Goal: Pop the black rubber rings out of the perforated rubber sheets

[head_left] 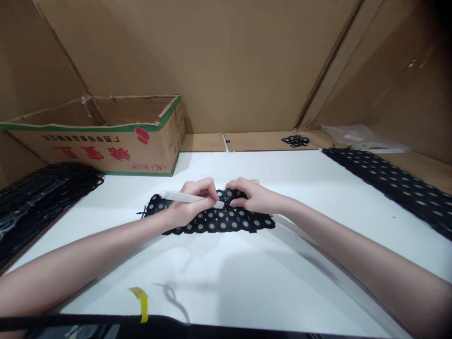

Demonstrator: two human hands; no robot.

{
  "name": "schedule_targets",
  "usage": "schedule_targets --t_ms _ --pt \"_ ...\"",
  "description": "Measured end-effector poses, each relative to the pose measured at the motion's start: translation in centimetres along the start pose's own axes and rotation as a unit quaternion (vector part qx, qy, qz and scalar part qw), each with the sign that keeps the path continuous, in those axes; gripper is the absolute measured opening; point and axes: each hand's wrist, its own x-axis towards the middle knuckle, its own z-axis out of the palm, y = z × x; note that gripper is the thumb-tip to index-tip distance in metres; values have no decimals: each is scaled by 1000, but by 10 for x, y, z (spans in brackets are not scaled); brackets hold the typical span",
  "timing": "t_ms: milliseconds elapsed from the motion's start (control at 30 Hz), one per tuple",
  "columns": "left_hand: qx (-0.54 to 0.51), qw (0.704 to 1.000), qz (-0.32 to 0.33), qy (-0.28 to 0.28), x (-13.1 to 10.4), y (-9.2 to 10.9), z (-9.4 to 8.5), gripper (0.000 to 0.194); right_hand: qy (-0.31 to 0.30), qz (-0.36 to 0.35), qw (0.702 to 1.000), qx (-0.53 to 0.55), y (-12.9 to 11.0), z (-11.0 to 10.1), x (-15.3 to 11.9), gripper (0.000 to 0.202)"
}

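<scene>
A black strip of joined rings lies flat on the white table, with pale spots showing through the holes. My left hand is closed round a slim white pen-shaped tool, whose squared end rests over the upper middle of the strip. Opposite it, my right hand pinches the strip's far edge between thumb and fingers, just right of the tool's end. Part of the strip is hidden under both hands and the left wrist.
A cardboard box stands back left. Black ring material is piled at the left; a long black ring sheet lies right. A small ring cluster and clear plastic bag sit at the back. Yellow tape marks the front edge.
</scene>
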Motion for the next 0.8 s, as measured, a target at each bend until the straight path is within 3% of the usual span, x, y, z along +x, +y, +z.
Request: schedule_targets --t_ms 167,400,467,567,800 --pt "-35 999 9 39 2 4 -7 4 -29 -28 999 27 -7 -9 -1 19" --pt "-22 997 -10 74 -6 -6 -21 3 9 1 999 43 -17 0 16 24" --pt "-22 996 -14 81 -7 -7 -22 3 26 15 999 39 -17 5 20 17" --pt "-5 997 -16 79 -6 -8 -21 4 54 23 997 43 -14 13 22 7" --pt "33 998 -17 49 -6 -8 -21 7 71 15 997 34 -7 21 23 11"
